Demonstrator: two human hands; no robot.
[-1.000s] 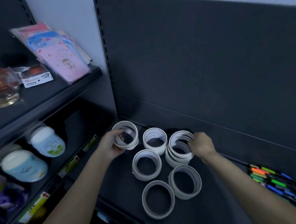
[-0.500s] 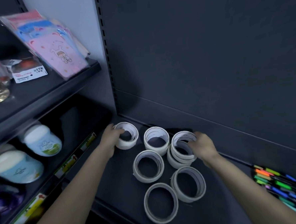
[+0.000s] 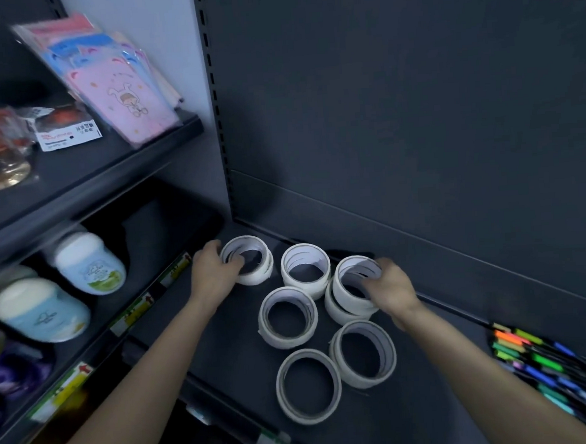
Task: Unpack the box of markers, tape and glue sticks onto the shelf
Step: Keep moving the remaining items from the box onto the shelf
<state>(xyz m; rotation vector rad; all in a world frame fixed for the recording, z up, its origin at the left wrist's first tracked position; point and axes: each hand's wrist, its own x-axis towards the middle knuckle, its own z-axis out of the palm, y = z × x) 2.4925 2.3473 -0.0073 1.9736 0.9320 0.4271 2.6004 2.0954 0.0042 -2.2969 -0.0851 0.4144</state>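
Shelf stocking: left hand grips the far-left roll, right hand grips the stack's top roll. Seat both flat and aligned before releasing.

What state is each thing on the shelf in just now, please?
Left hand: gripping the back-left tape roll.
Right hand: gripping the askew top roll.
Other tape rolls: lying flat, untouched.
Markers: lying loose at right.
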